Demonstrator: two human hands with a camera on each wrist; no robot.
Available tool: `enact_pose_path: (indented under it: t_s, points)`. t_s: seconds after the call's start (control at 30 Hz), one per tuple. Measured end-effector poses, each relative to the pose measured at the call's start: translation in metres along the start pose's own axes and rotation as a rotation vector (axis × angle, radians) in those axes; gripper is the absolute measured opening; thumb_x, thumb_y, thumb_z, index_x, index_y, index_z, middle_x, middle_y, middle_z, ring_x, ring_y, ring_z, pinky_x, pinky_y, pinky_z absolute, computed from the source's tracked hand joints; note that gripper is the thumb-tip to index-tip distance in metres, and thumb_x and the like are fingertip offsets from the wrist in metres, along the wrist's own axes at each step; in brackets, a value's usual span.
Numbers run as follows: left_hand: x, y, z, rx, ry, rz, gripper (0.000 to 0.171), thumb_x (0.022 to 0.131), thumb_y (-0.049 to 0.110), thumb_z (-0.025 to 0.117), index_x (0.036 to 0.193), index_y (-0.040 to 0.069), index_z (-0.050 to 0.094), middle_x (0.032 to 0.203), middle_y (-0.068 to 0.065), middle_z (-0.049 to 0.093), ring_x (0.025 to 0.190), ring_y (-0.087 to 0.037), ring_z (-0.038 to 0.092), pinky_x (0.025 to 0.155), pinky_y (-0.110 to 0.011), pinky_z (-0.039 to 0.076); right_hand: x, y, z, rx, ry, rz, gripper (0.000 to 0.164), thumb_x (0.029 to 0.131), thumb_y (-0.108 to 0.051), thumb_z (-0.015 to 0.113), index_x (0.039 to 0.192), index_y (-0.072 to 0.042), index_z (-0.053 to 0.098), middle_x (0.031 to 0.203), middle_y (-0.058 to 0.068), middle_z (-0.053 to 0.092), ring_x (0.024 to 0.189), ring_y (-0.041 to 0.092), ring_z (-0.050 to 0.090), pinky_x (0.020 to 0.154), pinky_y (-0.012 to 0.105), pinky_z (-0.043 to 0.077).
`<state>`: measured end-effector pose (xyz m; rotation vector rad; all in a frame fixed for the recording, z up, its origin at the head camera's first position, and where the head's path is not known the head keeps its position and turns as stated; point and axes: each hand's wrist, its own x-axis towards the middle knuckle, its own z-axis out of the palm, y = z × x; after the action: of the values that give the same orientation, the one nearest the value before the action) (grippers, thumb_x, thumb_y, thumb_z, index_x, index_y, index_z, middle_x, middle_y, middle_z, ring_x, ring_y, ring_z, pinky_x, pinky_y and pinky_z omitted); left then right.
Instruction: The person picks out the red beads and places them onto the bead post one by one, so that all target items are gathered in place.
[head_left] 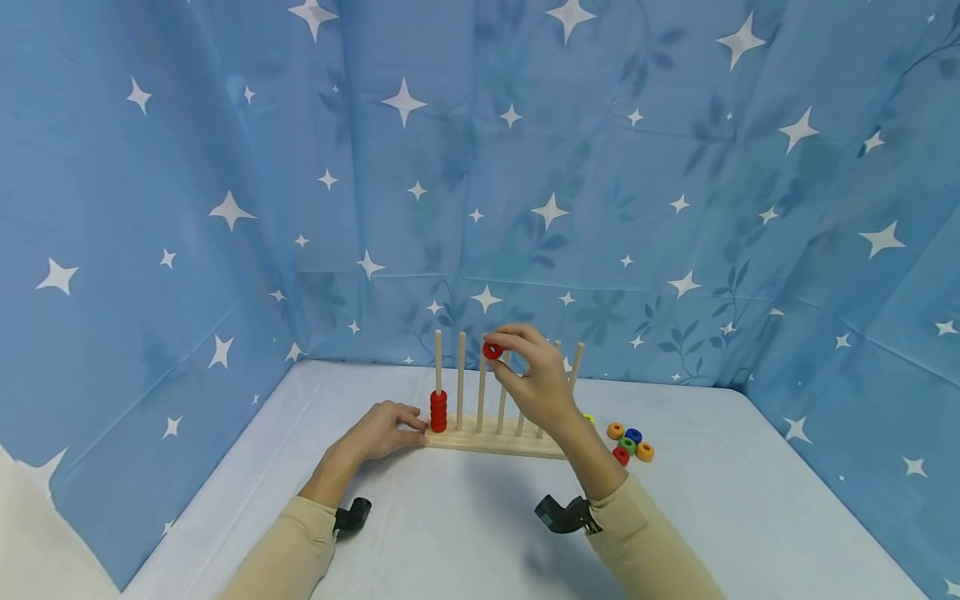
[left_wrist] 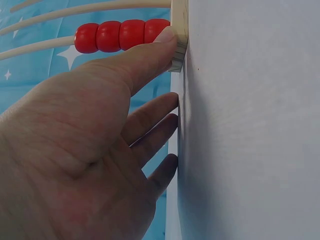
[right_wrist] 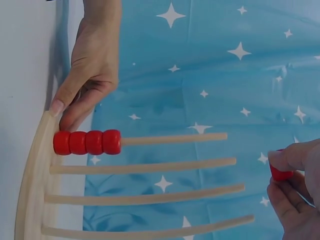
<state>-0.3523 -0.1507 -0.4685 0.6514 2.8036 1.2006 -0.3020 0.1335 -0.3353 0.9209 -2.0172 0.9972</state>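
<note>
A wooden peg rack (head_left: 487,441) stands on the table, with upright pegs along its base. Several red beads (head_left: 438,412) are stacked on its leftmost peg. My left hand (head_left: 385,429) holds the rack's left end, thumb in front and index finger behind; its other fingers (left_wrist: 155,120) rest at the tabletop. Up near the peg tops, my right hand (head_left: 534,377) pinches a red bead (head_left: 492,351) between thumb and fingers. The bead's hole shows in the head view, where it overlaps the third peg. In the right wrist view this bead (right_wrist: 281,173) is off the peg ends.
Loose beads in orange (head_left: 645,452), blue (head_left: 633,435), green (head_left: 627,445) and red (head_left: 621,456) lie right of the rack. A yellow bead (head_left: 588,418) shows partly behind the right forearm. A blue star-patterned curtain (head_left: 480,208) stands behind the white table (head_left: 450,533).
</note>
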Motion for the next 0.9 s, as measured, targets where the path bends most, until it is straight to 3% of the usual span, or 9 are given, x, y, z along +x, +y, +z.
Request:
enact_pose_path:
  t_s: [0.6,0.9]
  points:
    - [0.001,0.003,-0.001,-0.011,0.004,-0.03,0.02,0.087,0.022,0.086,0.105,0.017,0.085,0.137,-0.015,0.069,0.137,-0.041,0.056,0.115,-0.061,0.041,0.022,-0.007,0.011,-0.021,0.022,-0.034,0.028,0.088,-0.001,0.081,0.116,-0.005,0.079,0.111,0.011,0.068,0.102,0.026,0.068,0.086,0.041,0.06]
    - [0.0,0.0,0.0,-0.013,0.001,-0.027,0.02,0.086,0.023,0.086,0.105,0.017,0.085,0.137,-0.015,0.069,0.138,-0.04,0.055,0.115,-0.061,0.04,0.034,-0.009,0.019,-0.006,0.022,-0.055,0.028,0.089,-0.001,0.08,0.117,-0.003,0.077,0.112,0.012,0.069,0.099,0.025,0.069,0.084,0.035,0.06]
